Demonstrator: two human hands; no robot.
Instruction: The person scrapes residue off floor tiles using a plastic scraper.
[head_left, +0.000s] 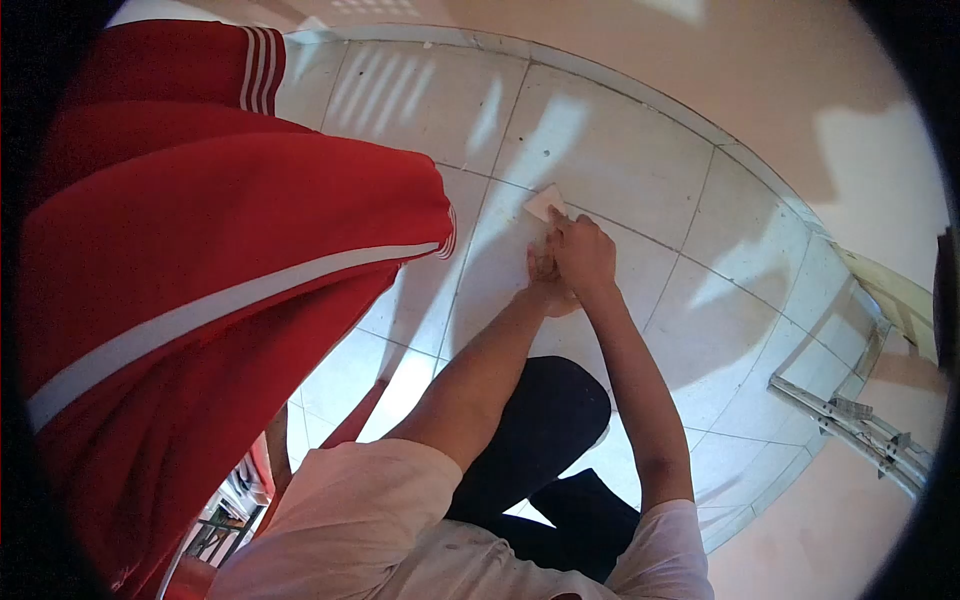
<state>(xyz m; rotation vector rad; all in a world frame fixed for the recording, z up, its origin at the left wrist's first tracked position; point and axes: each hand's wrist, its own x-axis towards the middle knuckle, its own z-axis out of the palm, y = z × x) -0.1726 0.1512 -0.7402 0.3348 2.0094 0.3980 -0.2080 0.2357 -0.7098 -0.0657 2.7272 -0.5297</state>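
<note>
My right hand point(585, 252) is closed, with its index finger against a small, pale, flat piece point(546, 203) that looks like paper or card. The piece sticks out past my fingertips, above the tiled floor point(610, 130). My left hand point(546, 272) is just below and to the left, partly covered by my right hand. Its visible fingers look curled; whatever they hold, if anything, is hidden. Both forearms reach forward from white sleeves, past a dark-clad knee point(565, 400).
Red cloth with white stripes point(250, 200) fills the left side, close to my hands. A pale wall point(780, 70) curves around the floor's far edge. On the right lies a metal rail or frame point(850, 425). Several items on a rack point(225, 520) show at lower left.
</note>
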